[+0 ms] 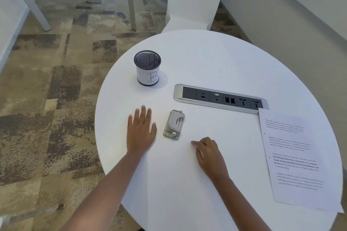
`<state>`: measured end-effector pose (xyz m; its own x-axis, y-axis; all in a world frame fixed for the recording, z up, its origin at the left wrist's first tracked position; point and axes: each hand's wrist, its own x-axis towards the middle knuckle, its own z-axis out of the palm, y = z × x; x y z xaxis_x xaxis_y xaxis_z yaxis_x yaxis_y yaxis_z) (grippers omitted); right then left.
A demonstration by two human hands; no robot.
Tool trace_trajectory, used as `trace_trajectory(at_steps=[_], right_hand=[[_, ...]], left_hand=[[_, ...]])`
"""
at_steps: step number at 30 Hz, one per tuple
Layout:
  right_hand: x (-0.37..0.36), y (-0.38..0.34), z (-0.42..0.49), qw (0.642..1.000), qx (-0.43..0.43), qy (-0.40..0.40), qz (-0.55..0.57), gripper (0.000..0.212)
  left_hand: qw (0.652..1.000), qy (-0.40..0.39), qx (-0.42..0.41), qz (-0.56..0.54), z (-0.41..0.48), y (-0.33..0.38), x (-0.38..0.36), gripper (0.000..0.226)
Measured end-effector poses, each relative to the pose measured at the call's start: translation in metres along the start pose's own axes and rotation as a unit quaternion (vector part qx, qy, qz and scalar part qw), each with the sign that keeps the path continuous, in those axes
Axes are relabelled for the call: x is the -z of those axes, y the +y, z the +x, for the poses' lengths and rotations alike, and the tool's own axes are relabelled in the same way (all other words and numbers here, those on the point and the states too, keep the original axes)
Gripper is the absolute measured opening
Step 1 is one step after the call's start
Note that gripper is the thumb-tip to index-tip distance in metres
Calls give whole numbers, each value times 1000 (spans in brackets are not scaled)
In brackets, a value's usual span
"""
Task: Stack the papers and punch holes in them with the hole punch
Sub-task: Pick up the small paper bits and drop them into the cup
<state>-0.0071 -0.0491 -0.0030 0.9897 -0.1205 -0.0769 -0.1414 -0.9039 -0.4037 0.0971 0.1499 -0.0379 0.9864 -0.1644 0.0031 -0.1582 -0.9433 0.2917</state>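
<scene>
Round and white, the table (216, 58) stands on patterned brown-and-beige carpet (56, 99). One hole punch (173, 127), grey with bare metal parts, lies flat on it toward the near left, between the two hands and touching neither.

The left hand (140, 131) lies palm down just left of the punch, its fingers straight and slightly fanned, holding nothing, with the forearm coming in from the near left. The right hand (208, 154) sits near and right of the punch with the knuckles raised and the fingers curled down, the tips of thumb and forefinger pointing left on the white surface. Whether they pinch anything cannot be told. A faint straight edge beside the left forearm hints at a blank sheet under both arms, but white on white leaves that unsure.

The printed papers (300, 159) lie well apart from the punch at the table's right edge, text side up, with the near right corner hanging over the rim. A second corner peeks out there, so more than one sheet; the exact count cannot be told. Four blocks of text show, one partly in bold, all too blurred to read.

Far of the left hand stands one black mesh pen cup (147, 67), wrapped in a white label with a handwritten "B". One silver socket panel (219, 98) is set into the tabletop, its right end touching the papers' far corner. One white chair (193, 0) stands at the table's far side.
</scene>
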Motion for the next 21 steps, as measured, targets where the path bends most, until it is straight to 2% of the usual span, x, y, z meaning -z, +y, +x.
trace_trajectory(at_steps=[7, 12, 16, 21], right_hand=[[2, -4, 1, 993, -53, 10, 107, 31], [0, -9, 4, 997, -40, -13, 57, 35], [-1, -7, -2, 998, -24, -7, 52, 30], [4, -4, 3, 1000, -2, -21, 23, 23]], left_hand=[[1000, 1, 3, -5, -11, 1, 1, 63], [1000, -2, 8, -4, -12, 0, 0, 58], [1000, -3, 6, 2, -12, 1, 1, 66], [1000, -5, 12, -3, -12, 0, 0, 63]])
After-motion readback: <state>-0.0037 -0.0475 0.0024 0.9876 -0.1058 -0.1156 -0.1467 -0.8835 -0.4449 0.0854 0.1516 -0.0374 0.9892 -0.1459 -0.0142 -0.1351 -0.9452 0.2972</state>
